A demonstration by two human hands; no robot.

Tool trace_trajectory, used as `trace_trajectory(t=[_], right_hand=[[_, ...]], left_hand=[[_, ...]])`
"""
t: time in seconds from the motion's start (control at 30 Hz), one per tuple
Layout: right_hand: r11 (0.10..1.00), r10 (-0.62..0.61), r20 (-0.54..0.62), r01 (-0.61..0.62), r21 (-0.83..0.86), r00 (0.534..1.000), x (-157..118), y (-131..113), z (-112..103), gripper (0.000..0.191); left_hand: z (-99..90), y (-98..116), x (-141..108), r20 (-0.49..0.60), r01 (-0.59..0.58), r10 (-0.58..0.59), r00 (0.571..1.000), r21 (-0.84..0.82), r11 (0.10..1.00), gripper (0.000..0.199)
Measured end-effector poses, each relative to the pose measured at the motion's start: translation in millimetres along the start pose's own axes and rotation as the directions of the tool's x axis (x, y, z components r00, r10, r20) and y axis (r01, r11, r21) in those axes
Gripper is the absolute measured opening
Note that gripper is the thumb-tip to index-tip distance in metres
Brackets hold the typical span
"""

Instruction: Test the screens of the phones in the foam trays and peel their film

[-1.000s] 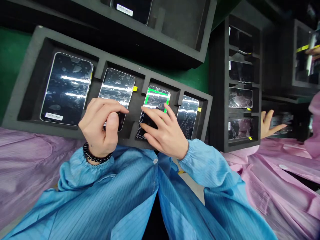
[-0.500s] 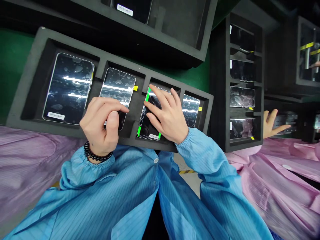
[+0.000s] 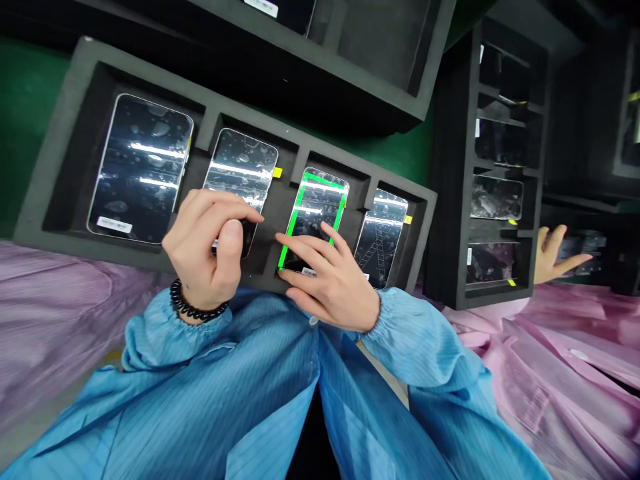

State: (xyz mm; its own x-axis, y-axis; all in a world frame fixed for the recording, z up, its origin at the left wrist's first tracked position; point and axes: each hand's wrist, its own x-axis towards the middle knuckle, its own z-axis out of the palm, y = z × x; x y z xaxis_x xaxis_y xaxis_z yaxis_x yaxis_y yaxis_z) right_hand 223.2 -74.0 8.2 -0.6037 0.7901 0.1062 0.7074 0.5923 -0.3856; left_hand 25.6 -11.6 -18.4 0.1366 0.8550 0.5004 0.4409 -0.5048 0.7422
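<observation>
My right hand (image 3: 333, 280) rests over the lower part of a phone (image 3: 320, 200) whose screen shows a green border. Its fingers are apart and hold nothing, with fingertips near the phone's lower left edge. Above the lower part of another phone (image 3: 243, 163) is my left hand (image 3: 213, 243), its index finger extended, its thumb beside it and the other fingers curled. Both phones lie in slots of a black foam tray (image 3: 150, 70). A larger-looking phone (image 3: 140, 167) fills the left slot, and one with grid lines (image 3: 383, 240) sits in the right slot.
Another black tray (image 3: 370, 87) stands beyond mine, with part of a phone (image 3: 290, 13) inside. To the right, a tray (image 3: 467, 267) holds several phones. Another person's hand (image 3: 555, 253) and pink sleeve are beside it. Green surface (image 3: 25, 133) shows at left.
My right hand has moved down the phone toward its lower edge. The green marks on its screen now run along the top and both sides. My left hand keeps its pose; the view has shifted slightly.
</observation>
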Motion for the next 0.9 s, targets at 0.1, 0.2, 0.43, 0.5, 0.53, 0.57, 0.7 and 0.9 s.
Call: trace_trajectory(t=[0.1,0.2,0.43,0.5,0.53,0.57,0.7,0.9], right_hand=[[1.000,-0.013,-0.020,0.013,-0.002,1.000,3,4,1,0.035],[0.998,-0.052,-0.016,0.051,-0.038,0.999,3,5,3,0.034],[0.996,-0.066,-0.011,0.065,-0.061,0.998,-2,5,2,0.029],[0.995,-0.076,-0.002,0.075,-0.067,0.997,1,5,3,0.028],[0.994,-0.082,0.002,0.081,-0.071,0.997,2,5,3,0.028],[0.993,-0.087,0.006,0.087,-0.075,0.996,2,5,2,0.028],[0.996,-0.058,0.030,0.060,-0.065,0.998,-13,10,-9,0.029],[0.995,0.095,0.045,-0.093,-0.041,0.994,-48,20,-30,0.029]], left_hand=[[1.0,0,0,0.002,-0.001,0.001,1.000,-0.001,1.000,0.030],[1.7,1,1,0.000,-0.005,0.005,1.000,0.001,1.000,0.030],[1.6,1,1,0.000,-0.003,0.003,1.000,0.014,1.000,0.029],[1.5,0,1,-0.013,0.003,-0.003,1.000,0.004,1.000,0.029],[1.4,0,1,-0.013,0.007,-0.007,1.000,0.001,1.000,0.029],[1.2,0,0,-0.012,0.009,-0.009,1.000,0.000,1.000,0.028],[0.9,0,0,-0.007,0.022,-0.022,1.000,0.000,1.000,0.028],[1.2,1,0,0.000,0.027,-0.027,1.000,0.004,1.000,0.027]])
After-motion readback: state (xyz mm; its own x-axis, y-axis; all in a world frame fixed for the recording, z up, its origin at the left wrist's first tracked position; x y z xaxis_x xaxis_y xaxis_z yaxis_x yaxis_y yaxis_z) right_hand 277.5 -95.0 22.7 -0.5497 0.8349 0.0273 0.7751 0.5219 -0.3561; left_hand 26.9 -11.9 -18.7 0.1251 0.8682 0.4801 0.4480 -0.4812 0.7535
